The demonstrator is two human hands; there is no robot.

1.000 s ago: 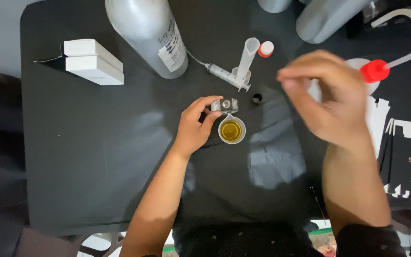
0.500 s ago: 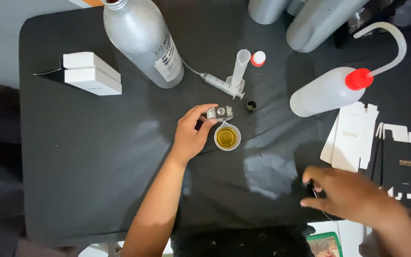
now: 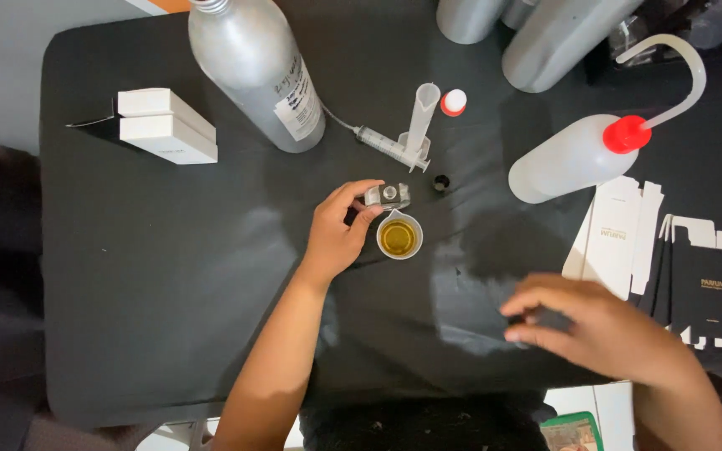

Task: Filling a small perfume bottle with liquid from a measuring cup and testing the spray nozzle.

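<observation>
My left hand [image 3: 338, 234] rests on the black table [image 3: 169, 276] with its fingers shut on a small clear glass bottle [image 3: 387, 195] that lies on its side. Touching the bottle's near side stands a small clear beaker [image 3: 399, 237] of yellow liquid. My right hand [image 3: 599, 330] hovers low over the table's front right, blurred, fingers curled together. Whether it holds anything cannot be made out. A tiny black cap [image 3: 440, 180] lies just right of the bottle.
Behind the bottle are a syringe [image 3: 380, 142], an upright measuring cylinder [image 3: 420, 124] and a red-and-white cap [image 3: 454, 102]. A large silver bottle [image 3: 256, 71] and white boxes [image 3: 165, 125] stand far left. A red-capped wash bottle [image 3: 574, 154] and flat cartons [image 3: 616, 238] lie right.
My right hand dropped from above the wash bottle to the table's front right edge, then shifted slightly inward. The left hand stayed on the small bottle.
</observation>
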